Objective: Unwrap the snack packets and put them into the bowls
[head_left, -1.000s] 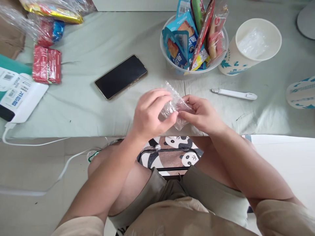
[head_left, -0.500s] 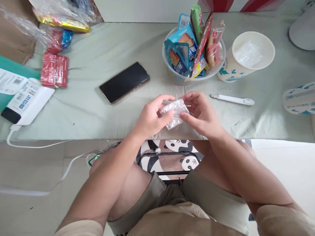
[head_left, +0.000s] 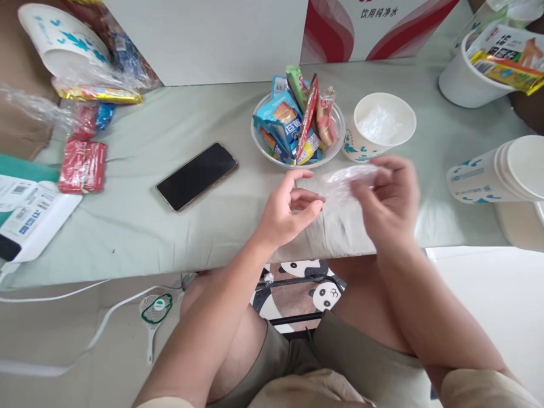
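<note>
My right hand [head_left: 389, 198] pinches a crumpled sheet of clear plastic wrap [head_left: 346, 178] between thumb and fingers, above the table edge; motion smears it a little. To its left, my left hand [head_left: 289, 209] is open, with fingers curved and apart and nothing visible in them. Just beyond my right hand stands a paper cup [head_left: 352, 141] with blue leaf print, holding more crumpled clear plastic. Behind my left hand is a clear plastic bowl [head_left: 257, 148] full of packaged snacks [head_left: 293, 122]. The white-handled tool seen earlier is hidden now.
A black phone [head_left: 196, 177] lies on the green cloth [head_left: 140, 226]. Red packets [head_left: 83, 166] and a white boxy device [head_left: 32, 218] with a cable are at left. Stacked paper cups [head_left: 480, 178] and a white tub [head_left: 461, 79] of snacks stand at right. A white carton [head_left: 212, 39] borders the back.
My hands have parted. The plastic wrap, between both hands before, has moved right in my right hand, and my left hand has let go. The view has tilted up, showing more at the back.
</note>
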Demonstrator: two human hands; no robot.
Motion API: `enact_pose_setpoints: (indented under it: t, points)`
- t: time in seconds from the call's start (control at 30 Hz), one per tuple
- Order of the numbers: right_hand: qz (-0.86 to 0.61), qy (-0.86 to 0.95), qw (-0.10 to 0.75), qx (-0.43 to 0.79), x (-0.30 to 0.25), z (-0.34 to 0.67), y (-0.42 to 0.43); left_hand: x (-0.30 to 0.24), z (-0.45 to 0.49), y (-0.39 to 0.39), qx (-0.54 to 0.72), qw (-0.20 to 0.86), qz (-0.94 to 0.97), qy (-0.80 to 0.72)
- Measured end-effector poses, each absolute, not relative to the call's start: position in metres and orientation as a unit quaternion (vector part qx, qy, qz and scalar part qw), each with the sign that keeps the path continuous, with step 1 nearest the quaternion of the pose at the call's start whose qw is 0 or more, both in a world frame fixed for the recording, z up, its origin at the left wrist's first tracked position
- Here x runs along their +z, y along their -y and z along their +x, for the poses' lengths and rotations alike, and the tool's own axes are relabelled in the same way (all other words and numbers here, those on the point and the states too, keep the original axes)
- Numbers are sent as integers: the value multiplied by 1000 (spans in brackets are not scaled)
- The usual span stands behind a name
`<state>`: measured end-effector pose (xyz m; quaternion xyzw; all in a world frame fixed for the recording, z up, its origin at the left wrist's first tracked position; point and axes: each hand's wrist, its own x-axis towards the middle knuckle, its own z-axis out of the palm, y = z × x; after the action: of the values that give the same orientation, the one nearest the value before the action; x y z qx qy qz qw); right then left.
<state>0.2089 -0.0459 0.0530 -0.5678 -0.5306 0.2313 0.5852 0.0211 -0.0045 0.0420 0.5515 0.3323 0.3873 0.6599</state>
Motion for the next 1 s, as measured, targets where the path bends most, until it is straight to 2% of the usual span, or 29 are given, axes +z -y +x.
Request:
enact_pose_setpoints:
  t: [0.1,0.17,0.27,0.37,0.43,0.67,0.87,0.93,1.0]
  points:
    - [-602,519,598,107,73,253,27,44,28,0,389,653,571,-311]
    - [-648,533,542,43,90,280,8,45,32,-3,403,635,590,-293]
    - [-743,536,399,33,113,304,-23,45,37,-8,420,619,605,-273]
    - [-790,570,216,63,125,310,-47,44,41,-10,415,613,618,-265]
    - [-773,625,92,55,129,310,-58,44,43,-11,410,605,628,-268]
    - [-688,698,-196,27,135,302,-82,46,46,-12,411,597,636,-265]
    - [-649,700,-295,40,130,295,-94,45,44,-12,418,586,642,-265]
    - [-654,704,-275,43,135,295,-91,45,43,-12,417,585,642,-268]
    - [-679,702,-213,17,142,295,-83,46,41,-11,419,588,638,-269]
